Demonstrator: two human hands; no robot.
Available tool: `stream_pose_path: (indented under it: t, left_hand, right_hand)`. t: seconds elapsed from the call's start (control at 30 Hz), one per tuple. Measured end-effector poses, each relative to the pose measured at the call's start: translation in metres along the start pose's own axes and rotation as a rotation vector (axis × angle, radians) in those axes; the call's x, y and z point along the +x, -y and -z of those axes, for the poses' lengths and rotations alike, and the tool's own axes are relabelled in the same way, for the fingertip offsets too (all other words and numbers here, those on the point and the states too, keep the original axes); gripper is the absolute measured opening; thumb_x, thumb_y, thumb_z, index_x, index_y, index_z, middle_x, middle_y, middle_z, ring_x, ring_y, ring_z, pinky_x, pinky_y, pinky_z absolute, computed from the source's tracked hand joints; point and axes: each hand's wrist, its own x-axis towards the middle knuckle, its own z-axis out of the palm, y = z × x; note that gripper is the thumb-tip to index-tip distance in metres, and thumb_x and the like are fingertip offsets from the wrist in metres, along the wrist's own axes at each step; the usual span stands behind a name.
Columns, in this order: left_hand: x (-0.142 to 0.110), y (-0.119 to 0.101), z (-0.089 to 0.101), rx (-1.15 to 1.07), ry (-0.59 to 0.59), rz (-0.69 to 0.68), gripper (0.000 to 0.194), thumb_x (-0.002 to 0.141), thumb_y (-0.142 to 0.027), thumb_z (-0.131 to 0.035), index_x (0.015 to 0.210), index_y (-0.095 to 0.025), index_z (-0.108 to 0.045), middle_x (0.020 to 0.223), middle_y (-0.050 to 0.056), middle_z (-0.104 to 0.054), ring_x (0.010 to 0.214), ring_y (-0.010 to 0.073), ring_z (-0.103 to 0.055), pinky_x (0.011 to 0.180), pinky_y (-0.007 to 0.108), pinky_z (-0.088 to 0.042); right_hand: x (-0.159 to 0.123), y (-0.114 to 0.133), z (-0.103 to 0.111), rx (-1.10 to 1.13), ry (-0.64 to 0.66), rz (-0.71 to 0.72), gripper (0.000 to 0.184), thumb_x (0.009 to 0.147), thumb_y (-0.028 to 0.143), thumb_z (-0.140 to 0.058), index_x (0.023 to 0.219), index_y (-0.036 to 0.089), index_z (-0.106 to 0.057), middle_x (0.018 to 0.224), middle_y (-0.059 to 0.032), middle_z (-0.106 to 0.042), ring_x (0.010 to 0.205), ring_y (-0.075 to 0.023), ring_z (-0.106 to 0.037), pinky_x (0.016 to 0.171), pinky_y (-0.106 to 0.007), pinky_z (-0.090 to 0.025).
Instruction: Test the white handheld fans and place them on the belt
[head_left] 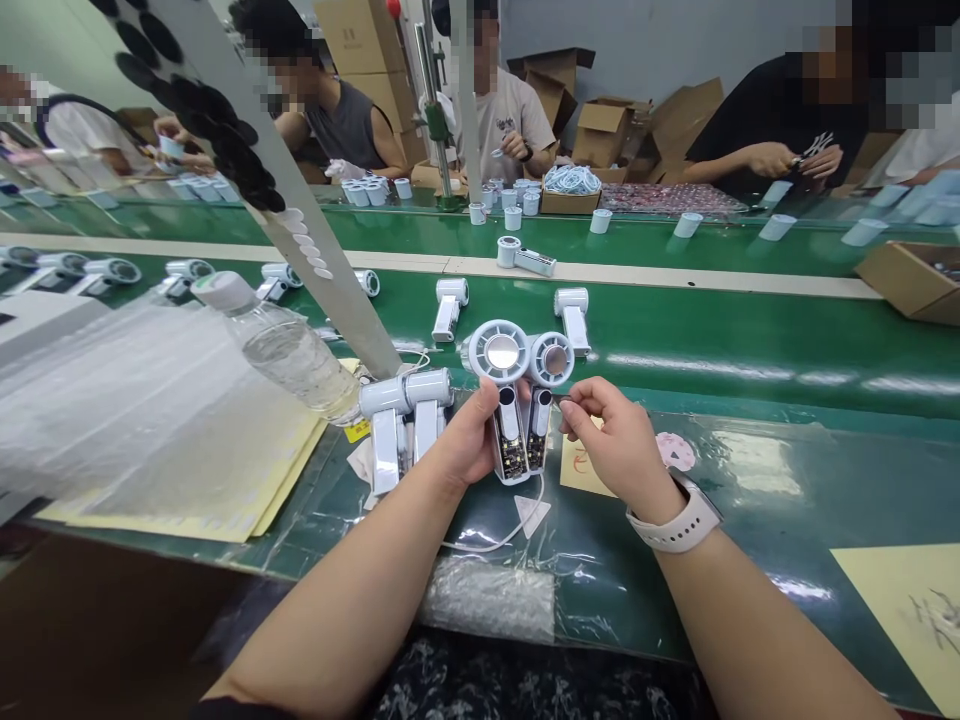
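My left hand (466,445) is closed around a pale blue handheld fan (510,440), its round grille facing me. The handle lies uncovered and shows a circuit board. A second handheld fan (538,430) leans against it on the right, its handle also uncovered; whether my left fingers reach around it is hidden. Thumb and fingers of my right hand (619,440) are pinched beside that second handle, and what they hold, if anything, I cannot make out. Left of my hands, two more fans (405,390) lie side by side. A white cable (491,547) curves below the handles.
A water bottle (277,345) leans over plastic-covered yellow sheets (262,500) on the left. A slanted white post (322,250) rises beside it. Further fans (574,320) lie on the green belt (675,330). Co-workers sit opposite, behind cups (600,221) and cartons (604,130).
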Motion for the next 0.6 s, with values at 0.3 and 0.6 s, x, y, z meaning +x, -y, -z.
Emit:
stream_pose_path:
  t: [0.3,0.6]
  left_hand:
    - [0.0001,-0.002,-0.0016,0.016,-0.006,0.001,0.058,0.055,-0.068,-0.082,0.078,-0.016,-0.067,0.082,0.007,-0.071,0.076,0.0244,-0.07,0.058,0.029,-0.054]
    - [-0.0005,-0.002,-0.0025,0.034,-0.021,0.0,0.06,0.055,-0.069,-0.081,0.078,-0.016,-0.066,0.083,0.008,-0.071,0.08,0.0261,-0.07,0.061,0.03,-0.055]
  right_hand:
    - [-0.0016,-0.0024,-0.0016,-0.03,-0.027,-0.007,0.01,0.086,0.032,-0.053,0.081,0.023,-0.054,0.066,0.0004,-0.065,0.061,-0.0184,-0.06,0.059,-0.031,-0.043]
    - [-0.0016,-0.0022,-0.002,-0.032,-0.037,0.002,0.011,0.086,0.033,-0.053,0.081,0.023,-0.054,0.065,0.0004,-0.064,0.061,-0.0188,-0.06,0.059,-0.032,-0.043]
